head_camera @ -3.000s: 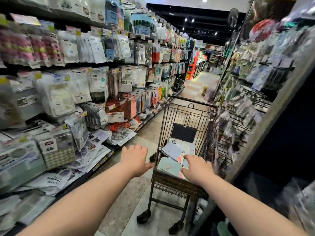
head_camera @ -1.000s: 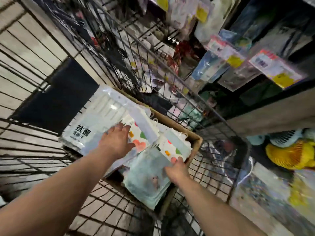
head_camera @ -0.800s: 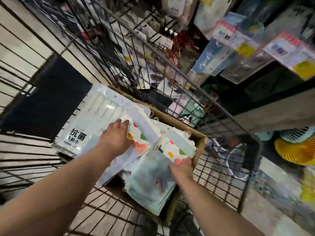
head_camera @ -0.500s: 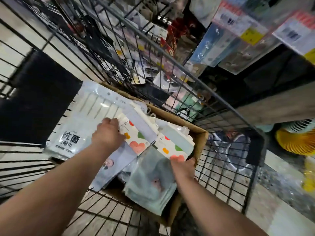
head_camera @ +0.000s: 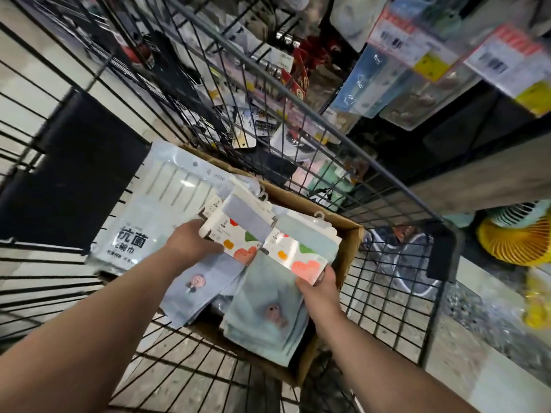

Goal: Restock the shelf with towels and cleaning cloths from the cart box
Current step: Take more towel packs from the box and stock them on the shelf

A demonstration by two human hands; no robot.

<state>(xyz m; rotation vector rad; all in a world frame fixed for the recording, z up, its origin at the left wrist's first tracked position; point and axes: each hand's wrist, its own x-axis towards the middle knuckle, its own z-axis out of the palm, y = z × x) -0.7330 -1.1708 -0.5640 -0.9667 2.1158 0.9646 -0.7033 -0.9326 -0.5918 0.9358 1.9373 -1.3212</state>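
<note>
A cardboard box point(head_camera: 348, 242) sits inside the black wire cart point(head_camera: 334, 135). It is full of packed towels and cloths. My left hand point(head_camera: 190, 242) grips the left edge of a towel pack with a blue band and coloured heart shapes point(head_camera: 238, 231). My right hand point(head_camera: 320, 283) holds the lower corner of a second heart-print pack point(head_camera: 301, 245) beside it. Under them lie a blue towel with a small lollipop motif point(head_camera: 202, 284) and a pale green towel point(head_camera: 265, 314). A large clear pack of white cloths with dark lettering point(head_camera: 155, 210) leans at the box's left.
A black panel point(head_camera: 74, 180) covers the cart's far end. Beyond the cart's right side hang packaged goods with yellow price tags point(head_camera: 429, 64). A yellow fan point(head_camera: 512, 236) sits low on the right. Tiled floor shows through the wire bottom.
Three seconds ago both hands reached toward the cart from the aisle. Since then they have entered the box and each has closed on a heart-print pack, lifting it slightly.
</note>
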